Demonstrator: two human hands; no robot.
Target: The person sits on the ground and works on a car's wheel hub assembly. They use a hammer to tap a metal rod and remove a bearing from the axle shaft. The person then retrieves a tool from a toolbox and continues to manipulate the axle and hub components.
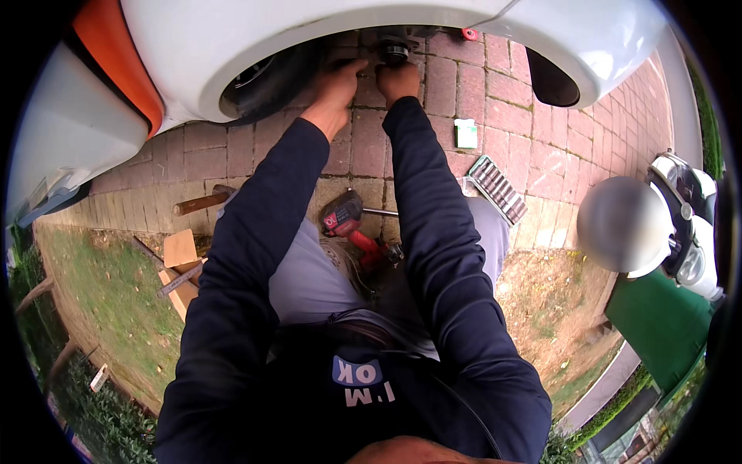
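Observation:
Under the white vehicle body (309, 17), my right hand (398, 81) grips a dark cylindrical part (394, 52). My left hand (336, 94) is just to its left, beside the black tyre (284, 77), fingers partly extended and partly hidden. Between my legs lies a red-and-black power tool (359, 240). By my right knee is a socket set (498, 189) in a tray; a small green-and-white box (466, 133) lies on the paving above it. A wooden handle (193, 203) lies by my left leg.
A red item (468, 34) sits under the body. At left are cardboard pieces (179, 249) and metal bars (166, 284) near grass. At right stands a white-and-black object (688, 232) with a round blurred patch, above green material (657, 325). Brick paving (556, 178) surrounds me.

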